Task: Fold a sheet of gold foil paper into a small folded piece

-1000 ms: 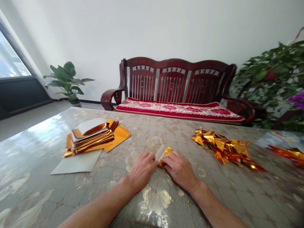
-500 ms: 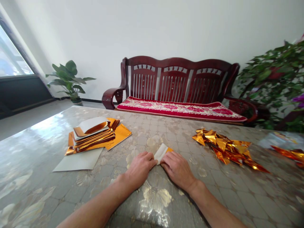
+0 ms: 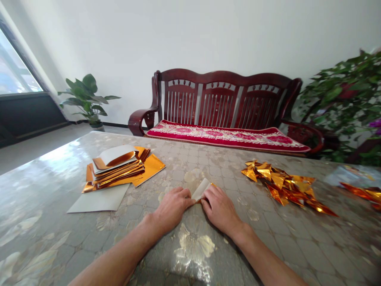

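We're working a folded foil sheet [image 3: 201, 190] at lower centre of the frame, lying on the table with its white back up and a gold edge showing at the right end. Our left hand [image 3: 172, 206] is curling in, with the fingertips pressing the sheet's left edge. Our right hand [image 3: 220, 209] is closing over its right side, fingers on the gold end. Both hands are nearly closed and are pinching that one piece between them.

The table cover [image 3: 297, 254] is showing a glossy pattern. At left of the table, a stack of foil sheets [image 3: 119, 167] is sitting on a loose gold sheet [image 3: 151, 169] and a white card [image 3: 98, 200]. Right of our hands, a pile of folded foil triangles [image 3: 282, 186] is lying nearby. More foil pieces [image 3: 361, 192] are lying at the right edge, just beside a clear plastic sheet [image 3: 351, 175].

Beyond the table, a dark wooden bench [image 3: 220, 99] with a red cushion [image 3: 226, 137] is standing against the wall. A potted plant [image 3: 87, 95] is sitting at upper left, a leafy plant [image 3: 339, 95] is filling the right side, and a window [image 3: 14, 67] is showing in the far upper left.
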Demonstrator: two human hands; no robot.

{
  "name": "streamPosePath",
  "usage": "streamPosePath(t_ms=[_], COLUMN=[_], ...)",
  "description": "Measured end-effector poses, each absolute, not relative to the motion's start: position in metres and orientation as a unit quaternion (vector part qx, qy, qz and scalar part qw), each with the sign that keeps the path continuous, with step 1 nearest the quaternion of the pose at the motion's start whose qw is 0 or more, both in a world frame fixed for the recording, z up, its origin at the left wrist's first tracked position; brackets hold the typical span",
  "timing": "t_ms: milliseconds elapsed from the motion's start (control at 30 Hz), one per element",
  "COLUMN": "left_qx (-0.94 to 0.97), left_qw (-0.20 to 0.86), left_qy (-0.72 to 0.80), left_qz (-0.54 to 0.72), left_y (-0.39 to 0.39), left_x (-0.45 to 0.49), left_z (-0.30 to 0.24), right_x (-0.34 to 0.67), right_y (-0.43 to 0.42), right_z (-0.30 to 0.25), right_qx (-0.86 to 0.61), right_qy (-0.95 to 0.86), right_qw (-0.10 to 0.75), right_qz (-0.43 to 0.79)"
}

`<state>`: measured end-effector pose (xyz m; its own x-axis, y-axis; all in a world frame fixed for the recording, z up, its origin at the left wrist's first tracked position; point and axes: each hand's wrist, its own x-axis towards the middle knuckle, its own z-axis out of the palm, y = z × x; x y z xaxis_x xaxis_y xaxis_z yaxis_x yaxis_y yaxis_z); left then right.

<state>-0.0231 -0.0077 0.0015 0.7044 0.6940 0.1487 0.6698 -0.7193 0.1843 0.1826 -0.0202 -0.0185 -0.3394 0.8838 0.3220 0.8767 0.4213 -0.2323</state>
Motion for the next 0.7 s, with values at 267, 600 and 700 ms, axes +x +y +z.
streamPosePath(t_ms=[267,600,700], left_qx=[0.921,0.921,0.922], left_qw=[0.049,0.042,0.026], left_qy=[0.373,0.378,0.377], left_qz=[0.102,0.084,0.078], left_y=[-0.0055,-0.0100,-0.0116], left_x=[-0.0241,-0.0207,-0.0190], left_z=[0.0001,0.0033,0.0025], right_x=[0.1806,0.1774,0.1772], right_y=[-0.0191,-0.0173,-0.0174], right_z=[-0.0182,-0.0186,-0.0197], right_qx=[-0.546,-0.561,-0.564], right_qy=[-0.814,-0.806,-0.806], right_qw=[0.200,0.188,0.183], right_qz=[0.007,-0.003,-0.008])
